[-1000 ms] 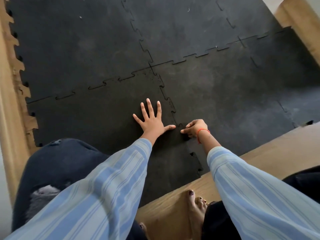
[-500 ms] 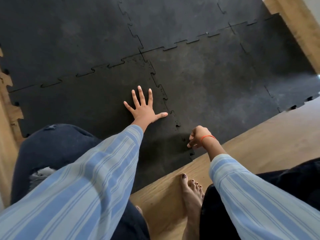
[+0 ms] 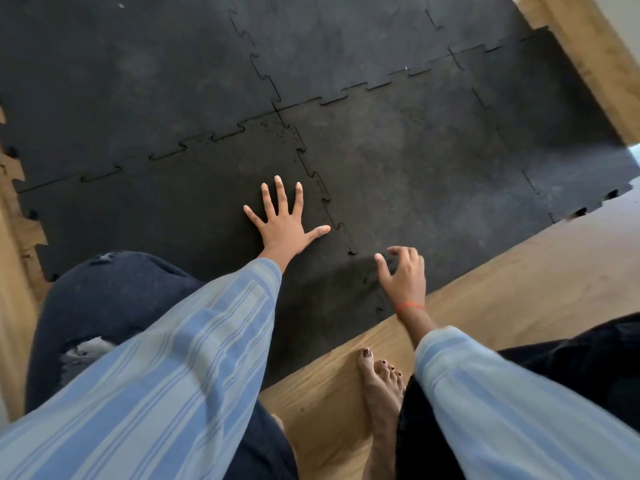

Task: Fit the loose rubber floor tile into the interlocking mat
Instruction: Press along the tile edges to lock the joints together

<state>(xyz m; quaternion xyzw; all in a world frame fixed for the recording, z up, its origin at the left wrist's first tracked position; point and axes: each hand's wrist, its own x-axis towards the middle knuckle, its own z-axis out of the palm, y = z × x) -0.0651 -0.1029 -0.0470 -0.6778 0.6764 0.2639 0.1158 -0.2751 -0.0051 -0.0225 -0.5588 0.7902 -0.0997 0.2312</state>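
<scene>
The black rubber tile (image 3: 180,209) lies at the near left of the interlocking mat (image 3: 398,161), its toothed edges meeting the neighbours along the far and right seams. My left hand (image 3: 285,220) rests flat on this tile with fingers spread, thumb close to the right seam. My right hand (image 3: 403,275) hovers over the near end of that seam (image 3: 349,249) with fingers apart and slightly curled, holding nothing. An orange band circles its wrist.
Wooden floor (image 3: 519,278) borders the mat on the near right and along the left edge. My knee in dark trousers (image 3: 110,292) sits on the tile's near left part. A bare foot (image 3: 379,379) rests on the wood below my right hand.
My right hand has lifted from the seam's near end and opened its fingers. My left hand stays flat on the tile. The view has shifted slightly.
</scene>
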